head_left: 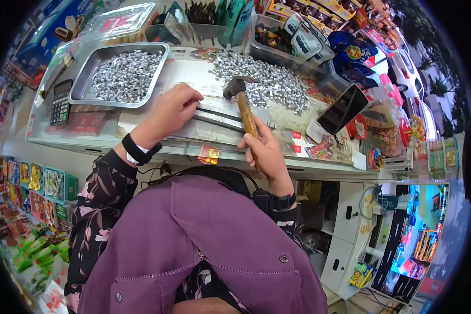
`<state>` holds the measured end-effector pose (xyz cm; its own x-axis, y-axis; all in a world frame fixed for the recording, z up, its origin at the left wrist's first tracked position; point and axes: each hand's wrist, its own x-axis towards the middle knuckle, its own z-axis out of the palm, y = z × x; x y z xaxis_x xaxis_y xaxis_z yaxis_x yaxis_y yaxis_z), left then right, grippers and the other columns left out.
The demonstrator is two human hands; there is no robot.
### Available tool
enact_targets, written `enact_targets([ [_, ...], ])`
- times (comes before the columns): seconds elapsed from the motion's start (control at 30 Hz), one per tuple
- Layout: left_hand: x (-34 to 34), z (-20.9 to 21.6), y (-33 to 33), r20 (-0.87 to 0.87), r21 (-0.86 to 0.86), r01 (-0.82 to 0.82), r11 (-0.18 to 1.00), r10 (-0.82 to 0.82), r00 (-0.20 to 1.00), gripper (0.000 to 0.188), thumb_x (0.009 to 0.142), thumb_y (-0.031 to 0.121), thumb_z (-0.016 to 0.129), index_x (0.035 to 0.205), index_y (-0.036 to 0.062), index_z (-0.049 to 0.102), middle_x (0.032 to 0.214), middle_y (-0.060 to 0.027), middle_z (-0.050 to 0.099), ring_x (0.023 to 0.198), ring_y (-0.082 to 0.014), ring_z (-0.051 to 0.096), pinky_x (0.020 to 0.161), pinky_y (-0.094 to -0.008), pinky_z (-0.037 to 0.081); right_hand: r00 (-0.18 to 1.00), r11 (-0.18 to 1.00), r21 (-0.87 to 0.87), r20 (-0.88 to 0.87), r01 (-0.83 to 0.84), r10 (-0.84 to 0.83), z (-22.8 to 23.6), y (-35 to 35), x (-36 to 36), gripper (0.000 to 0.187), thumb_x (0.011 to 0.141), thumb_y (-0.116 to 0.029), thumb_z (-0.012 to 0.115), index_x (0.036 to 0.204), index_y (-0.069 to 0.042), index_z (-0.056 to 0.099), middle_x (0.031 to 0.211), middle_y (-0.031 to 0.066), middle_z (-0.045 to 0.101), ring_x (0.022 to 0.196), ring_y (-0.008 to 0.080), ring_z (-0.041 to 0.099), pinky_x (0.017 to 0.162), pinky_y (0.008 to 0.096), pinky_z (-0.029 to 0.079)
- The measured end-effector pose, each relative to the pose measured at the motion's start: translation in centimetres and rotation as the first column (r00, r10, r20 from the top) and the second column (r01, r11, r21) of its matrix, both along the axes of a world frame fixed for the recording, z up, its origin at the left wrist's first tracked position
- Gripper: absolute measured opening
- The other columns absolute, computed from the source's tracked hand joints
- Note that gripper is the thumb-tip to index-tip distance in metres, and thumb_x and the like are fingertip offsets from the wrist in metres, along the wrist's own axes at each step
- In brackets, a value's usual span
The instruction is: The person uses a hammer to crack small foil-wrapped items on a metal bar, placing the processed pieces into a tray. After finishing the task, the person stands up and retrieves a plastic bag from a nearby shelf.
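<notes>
My right hand [268,152] is wrapped round the wooden handle of a hammer [245,111], which stands tilted with its dark metal head uppermost. Across from it, my left hand [174,111] has its fingers curled and pinched together near the left end of a metal bar [221,121]. Anything between those fingertips is too small to make out. The bar lies along the near part of the table, below the hammer head. Beyond the hammer spreads a loose heap of small silvery pieces [269,81]. More such pieces fill a metal tray [165,65] at the left.
A calculator [62,103] sits left of the tray, and a dark-screened phone [343,110] leans at the right. Clear plastic bins [256,49] and packaged goods line the back. The table's front edge [172,148] runs close to my body. Below right stands a white cabinet [345,225].
</notes>
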<state>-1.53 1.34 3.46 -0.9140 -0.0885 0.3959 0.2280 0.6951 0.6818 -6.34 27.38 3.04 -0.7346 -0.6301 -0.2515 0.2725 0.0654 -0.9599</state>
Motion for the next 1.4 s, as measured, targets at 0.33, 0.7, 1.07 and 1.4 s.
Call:
enact_targets([
  [0.33,0.6,0.2,0.1,-0.024,-0.154,-0.006,0.988,0.002,1.000,0.007,0.080,0.009,0.061,0.087,0.0097,0.064,0.084,-0.0061,0.060,0.075,-0.0257,0.061,0.065,-0.0346,0.049,1.000,1.000,0.005,-0.009,0.012,-0.012,-0.1,-0.1,0.0,0.055,0.094,-0.014,0.050,0.143,-0.007,0.029,0.080,0.0069,0.060,0.049,0.0054,0.048,0.042,0.0177,0.038],
  [0.7,1.0,-0.4,-0.1,0.012,-0.127,-0.068,0.990,0.071,0.997,0.007,0.079,0.012,0.065,0.084,0.0077,0.064,0.082,-0.0054,0.059,0.073,-0.0233,0.060,0.063,-0.0321,0.048,0.998,1.000,0.014,-0.062,0.011,-0.010,-0.1,-0.1,0.2,0.055,0.094,-0.012,0.049,0.144,-0.007,0.028,0.079,0.0077,0.059,0.048,0.0056,0.047,0.042,0.0178,0.038],
  [1.07,1.3,-0.8,0.0,-0.067,-0.157,-0.098,0.983,0.088,0.994,0.009,0.077,0.013,0.068,0.083,0.0077,0.065,0.081,-0.0054,0.058,0.076,-0.0246,0.059,0.065,-0.0334,0.047,0.959,0.970,0.072,-0.153,-0.231,0.239,6.6,0.0,2.3,0.057,0.092,-0.009,0.050,0.144,-0.007,0.028,0.079,0.0066,0.060,0.049,0.0041,0.046,0.044,0.0175,0.037],
  [1.4,1.5,-1.3,0.3,-0.104,-0.181,-0.128,0.975,0.110,0.988,0.008,0.076,0.014,0.069,0.079,0.0083,0.066,0.080,-0.0027,0.060,0.076,-0.0235,0.059,0.065,-0.0336,0.047,0.943,0.939,0.203,-0.129,-0.277,0.306,6.8,-0.2,2.5,0.057,0.093,-0.011,0.049,0.145,-0.011,0.028,0.079,0.0036,0.059,0.049,0.0035,0.046,0.044,0.0174,0.037],
])
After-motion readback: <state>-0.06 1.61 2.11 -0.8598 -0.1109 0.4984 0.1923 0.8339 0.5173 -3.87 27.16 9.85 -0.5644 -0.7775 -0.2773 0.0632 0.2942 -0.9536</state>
